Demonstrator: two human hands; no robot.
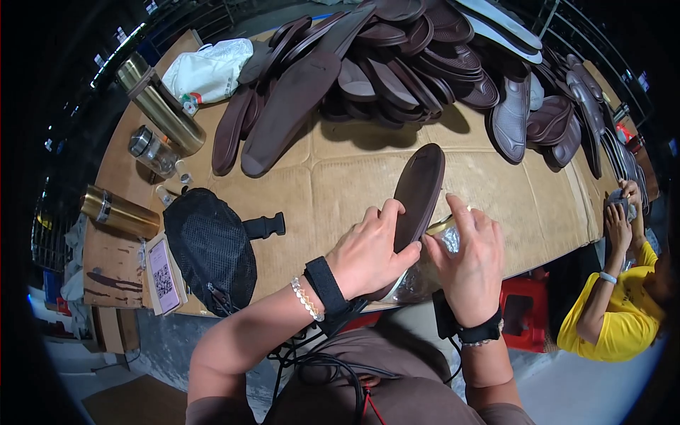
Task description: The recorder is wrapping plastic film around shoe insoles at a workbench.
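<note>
My left hand (370, 249) grips a dark brown shoe sole (419, 185), tilted up on its edge over the near side of the table. Its fingers lie across the upper face, and the thumb rests lower down. Close to the sole's right edge is my right hand (470, 258), with thumb and forefinger apart and the other fingers bent. The thumb tip appears to touch the sole or nearly so. Between that thumb and forefinger shows a shiny round thing with a gold-coloured rim (445, 232), partly hidden; I cannot tell whether it is held. Crumpled clear plastic (413, 285) lies below.
A large heap of brown soles (404, 64) covers the far side of the cardboard-topped table (340, 166). At left are a black mesh pouch (210, 248), metal flasks (166, 106), a glass jar (152, 152) and a white bag (211, 69). A person in yellow (613, 312) works at right.
</note>
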